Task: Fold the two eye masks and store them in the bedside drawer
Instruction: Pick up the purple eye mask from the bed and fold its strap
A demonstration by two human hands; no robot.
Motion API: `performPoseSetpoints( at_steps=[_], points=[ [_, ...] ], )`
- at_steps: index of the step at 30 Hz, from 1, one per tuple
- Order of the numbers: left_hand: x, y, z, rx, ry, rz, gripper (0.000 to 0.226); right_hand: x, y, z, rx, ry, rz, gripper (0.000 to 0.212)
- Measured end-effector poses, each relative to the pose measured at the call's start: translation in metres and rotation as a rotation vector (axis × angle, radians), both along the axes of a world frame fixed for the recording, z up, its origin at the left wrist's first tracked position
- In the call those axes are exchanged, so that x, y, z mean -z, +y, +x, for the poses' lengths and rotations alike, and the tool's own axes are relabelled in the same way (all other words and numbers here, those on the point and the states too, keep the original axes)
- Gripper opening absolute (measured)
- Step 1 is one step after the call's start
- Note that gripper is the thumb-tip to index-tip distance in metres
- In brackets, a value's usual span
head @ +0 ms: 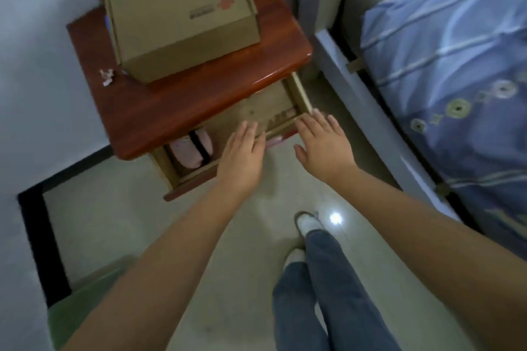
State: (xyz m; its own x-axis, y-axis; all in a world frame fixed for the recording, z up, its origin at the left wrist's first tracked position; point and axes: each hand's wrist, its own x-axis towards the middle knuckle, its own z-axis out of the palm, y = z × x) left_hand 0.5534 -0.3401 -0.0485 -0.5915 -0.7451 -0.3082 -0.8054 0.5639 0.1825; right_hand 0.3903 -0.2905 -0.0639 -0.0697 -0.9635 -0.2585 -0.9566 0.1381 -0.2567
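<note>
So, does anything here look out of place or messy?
Only a small crumpled white scrap lying near the left edge of the nightstand top, beside the cardboard box. It looks like litter. The pink eye mask lies inside the open drawer.

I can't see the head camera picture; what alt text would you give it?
Two bare hands, left hand and right hand, rest flat on the front edge of an open drawer in a reddish wooden bedside table. A folded pink eye mask lies inside the drawer. A cardboard box sits on top, and a bed stands to the right.

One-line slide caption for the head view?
Both flat hands, left hand and right hand, on open bedside drawer holding pink eye mask.
</note>
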Motion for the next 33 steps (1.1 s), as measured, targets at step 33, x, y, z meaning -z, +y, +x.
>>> performPoseSetpoints(
  at_steps=[33],
  points=[
    [-0.241, 0.854, -0.685, 1.415, 0.098, -0.107, 0.067, -0.278, 1.048, -0.470, 1.648, 0.330, -0.140, 0.049]
  ],
)
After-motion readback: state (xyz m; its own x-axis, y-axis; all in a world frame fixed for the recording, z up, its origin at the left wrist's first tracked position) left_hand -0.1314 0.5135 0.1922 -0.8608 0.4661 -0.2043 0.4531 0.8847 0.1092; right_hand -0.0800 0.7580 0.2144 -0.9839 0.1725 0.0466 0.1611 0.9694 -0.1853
